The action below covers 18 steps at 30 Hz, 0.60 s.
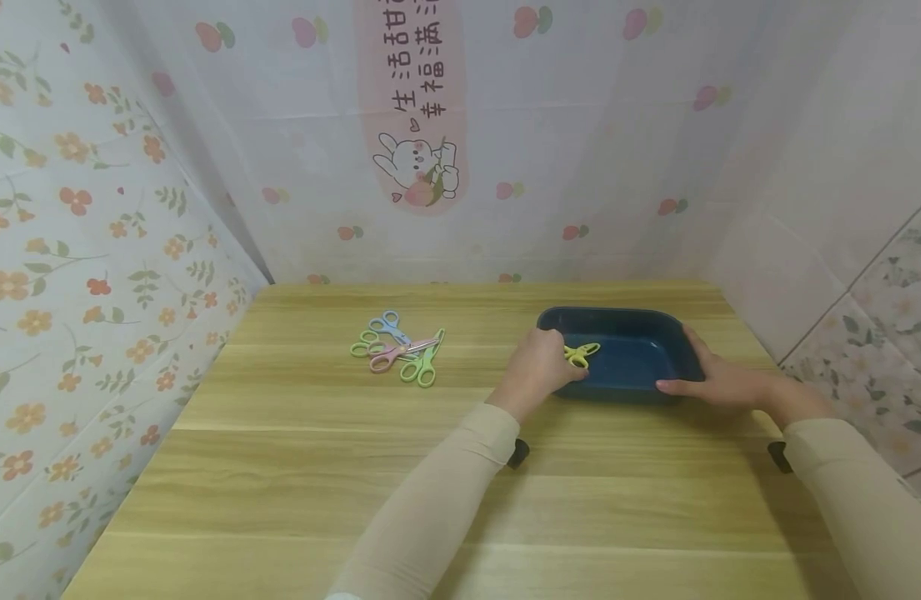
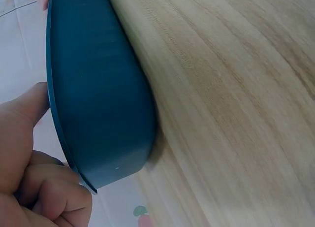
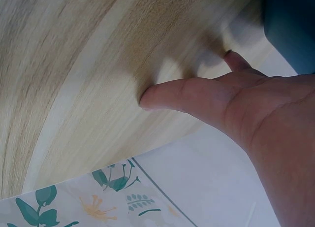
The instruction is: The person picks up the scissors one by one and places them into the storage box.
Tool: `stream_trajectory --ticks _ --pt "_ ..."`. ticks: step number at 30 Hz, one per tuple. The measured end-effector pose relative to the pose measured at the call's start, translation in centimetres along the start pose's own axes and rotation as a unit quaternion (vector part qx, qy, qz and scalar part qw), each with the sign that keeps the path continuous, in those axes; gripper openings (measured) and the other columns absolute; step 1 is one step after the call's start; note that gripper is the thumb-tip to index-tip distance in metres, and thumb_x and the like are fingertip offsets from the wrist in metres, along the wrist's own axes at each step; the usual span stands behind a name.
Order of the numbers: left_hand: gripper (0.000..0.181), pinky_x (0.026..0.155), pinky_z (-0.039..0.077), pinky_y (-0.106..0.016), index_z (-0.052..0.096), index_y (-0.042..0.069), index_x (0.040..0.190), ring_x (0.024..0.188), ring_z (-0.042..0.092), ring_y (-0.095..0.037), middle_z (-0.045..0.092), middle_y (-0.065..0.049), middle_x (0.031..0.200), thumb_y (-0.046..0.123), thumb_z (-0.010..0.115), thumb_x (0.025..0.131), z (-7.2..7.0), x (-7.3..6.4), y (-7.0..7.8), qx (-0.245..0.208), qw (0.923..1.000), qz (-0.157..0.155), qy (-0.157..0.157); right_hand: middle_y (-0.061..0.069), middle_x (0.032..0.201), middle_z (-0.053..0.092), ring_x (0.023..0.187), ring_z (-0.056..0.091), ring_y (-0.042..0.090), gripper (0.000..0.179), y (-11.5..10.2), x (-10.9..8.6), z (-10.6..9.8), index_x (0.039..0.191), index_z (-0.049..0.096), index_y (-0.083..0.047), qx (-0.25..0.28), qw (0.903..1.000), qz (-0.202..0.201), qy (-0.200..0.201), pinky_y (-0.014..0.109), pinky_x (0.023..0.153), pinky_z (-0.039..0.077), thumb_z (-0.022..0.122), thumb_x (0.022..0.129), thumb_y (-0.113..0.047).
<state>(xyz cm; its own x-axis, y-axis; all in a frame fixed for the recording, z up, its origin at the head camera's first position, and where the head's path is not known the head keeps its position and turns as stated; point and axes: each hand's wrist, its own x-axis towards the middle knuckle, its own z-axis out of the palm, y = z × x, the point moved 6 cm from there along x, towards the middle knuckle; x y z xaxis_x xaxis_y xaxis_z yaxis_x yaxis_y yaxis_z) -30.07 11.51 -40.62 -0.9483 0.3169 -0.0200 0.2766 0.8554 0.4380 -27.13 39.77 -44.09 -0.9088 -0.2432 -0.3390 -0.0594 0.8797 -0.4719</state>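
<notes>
My left hand (image 1: pixel 535 367) reaches over the left rim of a dark blue plastic basin (image 1: pixel 633 371), its fingers curled. It pinches yellow-green scissors (image 1: pixel 582 357), whose handle loops show inside the basin, while the other end is hidden by the fingers. In the left wrist view the basin's outer wall (image 2: pixel 98 99) stands beside the left thumb and curled fingers. My right hand (image 1: pixel 730 383) is at the basin's right end with its thumb over the front rim. Seen from the right wrist, the fingers (image 3: pixel 182 94) are straight and spread low over the tabletop, near the basin.
Several small scissors lie in an overlapping group on the wooden table (image 1: pixel 355 475), left of the basin: blue scissors (image 1: pixel 388 327), pink scissors (image 1: pixel 388 357) and green ones (image 1: pixel 424 368). A printed white cloth (image 1: pixel 280 150) hangs behind the table, and patterned walls flank it.
</notes>
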Motion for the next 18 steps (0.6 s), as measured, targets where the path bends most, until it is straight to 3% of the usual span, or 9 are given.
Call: stream_trajectory --ticks 10,14,18 --pt "0.049 0.049 0.036 -0.024 0.057 0.019 0.067 0.054 0.044 -0.009 0.046 0.007 0.063 0.053 0.087 0.086 0.1 0.1 -0.5 -0.005 0.9999 -0.009 0.009 0.051 0.164 -0.010 0.145 0.009 0.078 0.126 0.0 0.1 0.1 0.161 -0.035 -0.007 0.010 0.9999 -0.002 -0.001 0.086 0.112 0.023 0.065 0.101 -0.057" --pt "0.049 0.048 0.036 -0.024 0.061 0.016 0.067 0.051 0.042 -0.009 0.042 0.007 0.059 0.054 0.086 0.086 -0.7 0.2 -0.3 -0.011 0.9998 -0.009 0.010 0.050 0.165 -0.011 0.145 0.010 0.078 0.126 0.1 0.1 0.0 0.161 -0.035 -0.008 0.010 0.9999 -0.002 0.002 0.086 0.112 0.023 0.065 0.101 -0.056" --pt "0.047 0.047 0.035 -0.025 0.067 0.014 0.077 0.050 0.041 -0.009 0.043 0.007 0.061 0.056 0.084 0.087 -2.1 0.3 -0.1 -0.009 0.9998 -0.006 0.014 0.051 0.164 -0.008 0.145 0.012 0.077 0.125 0.3 0.2 0.1 0.161 -0.035 -0.008 0.006 1.0000 -0.003 0.003 0.085 0.112 0.025 0.064 0.101 -0.056"
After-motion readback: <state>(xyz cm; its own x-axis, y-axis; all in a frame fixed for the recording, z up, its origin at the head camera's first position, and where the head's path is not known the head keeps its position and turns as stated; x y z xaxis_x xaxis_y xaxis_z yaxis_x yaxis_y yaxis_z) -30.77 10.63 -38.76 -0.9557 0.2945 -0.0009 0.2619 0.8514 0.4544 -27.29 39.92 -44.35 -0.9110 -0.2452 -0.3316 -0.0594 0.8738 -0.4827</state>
